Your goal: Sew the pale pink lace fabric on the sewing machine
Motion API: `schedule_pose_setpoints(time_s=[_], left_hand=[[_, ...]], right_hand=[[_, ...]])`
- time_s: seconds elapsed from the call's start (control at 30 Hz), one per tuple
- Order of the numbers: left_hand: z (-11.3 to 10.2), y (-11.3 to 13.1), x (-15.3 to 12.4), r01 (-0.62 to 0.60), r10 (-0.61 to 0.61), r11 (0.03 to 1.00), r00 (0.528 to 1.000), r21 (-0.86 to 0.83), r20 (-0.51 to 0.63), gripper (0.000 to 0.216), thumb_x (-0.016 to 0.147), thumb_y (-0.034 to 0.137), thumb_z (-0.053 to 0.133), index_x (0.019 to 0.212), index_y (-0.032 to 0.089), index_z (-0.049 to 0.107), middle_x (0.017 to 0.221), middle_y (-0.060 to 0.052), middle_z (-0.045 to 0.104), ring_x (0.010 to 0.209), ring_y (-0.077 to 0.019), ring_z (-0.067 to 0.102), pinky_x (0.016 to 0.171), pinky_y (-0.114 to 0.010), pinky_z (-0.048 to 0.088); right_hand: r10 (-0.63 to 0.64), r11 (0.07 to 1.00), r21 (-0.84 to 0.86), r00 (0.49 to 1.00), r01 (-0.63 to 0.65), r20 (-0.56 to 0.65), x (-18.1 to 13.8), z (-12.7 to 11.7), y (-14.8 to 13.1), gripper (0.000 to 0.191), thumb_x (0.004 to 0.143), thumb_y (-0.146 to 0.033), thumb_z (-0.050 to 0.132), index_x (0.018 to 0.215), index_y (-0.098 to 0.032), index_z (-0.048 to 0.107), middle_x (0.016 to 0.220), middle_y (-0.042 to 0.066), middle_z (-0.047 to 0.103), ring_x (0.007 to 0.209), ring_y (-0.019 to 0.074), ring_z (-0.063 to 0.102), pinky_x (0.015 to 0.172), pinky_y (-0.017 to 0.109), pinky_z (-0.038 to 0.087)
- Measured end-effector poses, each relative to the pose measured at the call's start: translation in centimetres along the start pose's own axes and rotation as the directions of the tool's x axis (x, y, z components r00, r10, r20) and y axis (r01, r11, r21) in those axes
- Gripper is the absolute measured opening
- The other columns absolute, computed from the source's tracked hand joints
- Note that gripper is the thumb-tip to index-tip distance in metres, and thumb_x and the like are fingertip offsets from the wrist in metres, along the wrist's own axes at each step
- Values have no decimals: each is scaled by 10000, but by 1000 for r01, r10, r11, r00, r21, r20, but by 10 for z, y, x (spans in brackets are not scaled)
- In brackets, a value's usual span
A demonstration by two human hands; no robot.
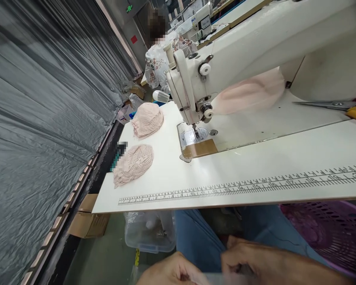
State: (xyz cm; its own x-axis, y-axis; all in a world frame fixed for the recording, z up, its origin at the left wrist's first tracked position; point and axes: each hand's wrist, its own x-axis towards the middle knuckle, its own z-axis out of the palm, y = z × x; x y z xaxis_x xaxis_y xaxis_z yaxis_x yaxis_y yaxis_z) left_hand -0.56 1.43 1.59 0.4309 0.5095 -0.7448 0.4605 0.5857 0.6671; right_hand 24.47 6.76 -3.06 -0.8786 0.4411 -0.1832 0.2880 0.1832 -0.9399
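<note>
Below table edge, 2 hands [225, 267] w/ clear film [209, 278]

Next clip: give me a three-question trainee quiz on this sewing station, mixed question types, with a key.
1. True or false: both hands, left hand and right hand, are below the table edge, over the lap.
2. How many pink lace piles lie on the table left of the sewing machine?
A) one B) two C) four
3. Fill in: the printed ruler runs along the table's ____ edge.

Key
1. True; they meet low in the picture on something pale and blurred.
2. B; the second pile lies nearer the camera.
3. Near (front) edge, closest to the person.
</note>
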Motion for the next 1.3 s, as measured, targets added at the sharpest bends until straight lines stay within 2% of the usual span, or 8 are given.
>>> schedule_pose_setpoints(time_s=[0.13,0.3,0.5,0.7,0.87,1.07,1.2,1.3], left_hand=[[-1,-8,-5,32,-40,996,995,-89,-91,427,791,537,731,999,168,783,970,-77,758,866,-212,710,676,-186,465],[1,-5,-6,19,-27,985,999,-174,-44,525,774,577,732,1056,136,766,934,-108,756,835,-219,697,700,-220,486],[12,-2,9,38,-38,999,987,-8,-156,495,594,492,874,977,192,783,916,-26,760,903,-225,693,717,-212,510],[10,12,23,-89,89,994,996,70,0,508,733,576,749,985,135,781,917,-87,762,913,-230,718,769,-217,527],[3,1,19,-78,78,997,997,12,-5,571,648,644,785,922,143,791,879,-97,762,826,-220,725,714,-220,531],[3,-8,14,-35,32,994,999,-103,-29,495,669,580,814,887,136,794,805,-95,752,662,-120,654,566,-149,419],[1,-12,13,-49,51,994,999,-98,14,502,719,581,781,991,160,782,924,-110,755,705,-131,655,601,-169,432],[-1,-17,13,-39,41,997,998,-60,36,449,763,559,753,1018,190,779,967,-90,753,760,-150,658,630,-185,437]], right_hand=[[-3,997,72,1000,1,18,-12,-8,-4,63,814,-264,685,793,-206,679,864,22,699,864,210,635,793,320,460],[75,996,38,997,-75,1,-11,-4,-13,89,733,-117,627,735,-203,604,874,32,702,933,252,634,859,377,445],[142,990,-3,990,-142,7,0,7,-3,45,761,-197,560,716,-195,554,827,43,618,914,286,606,800,401,452],[105,984,127,986,-122,130,-1,-14,12,252,817,-330,524,816,-171,719,763,44,661,765,228,638,662,304,459],[85,963,235,979,-128,183,-9,-21,17,386,718,-522,653,837,-174,771,761,43,678,764,237,634,653,302,455],[168,965,189,983,-180,76,-13,-10,7,116,694,-232,661,780,-205,734,830,15,640,836,223,609,716,299,431],[156,976,145,986,-163,58,-17,-8,4,113,790,-237,610,776,-225,722,867,22,665,901,246,621,777,327,447],[119,985,122,992,-123,39,-20,-7,9,227,900,-339,531,802,-221,698,877,48,677,943,272,617,842,377,452]])
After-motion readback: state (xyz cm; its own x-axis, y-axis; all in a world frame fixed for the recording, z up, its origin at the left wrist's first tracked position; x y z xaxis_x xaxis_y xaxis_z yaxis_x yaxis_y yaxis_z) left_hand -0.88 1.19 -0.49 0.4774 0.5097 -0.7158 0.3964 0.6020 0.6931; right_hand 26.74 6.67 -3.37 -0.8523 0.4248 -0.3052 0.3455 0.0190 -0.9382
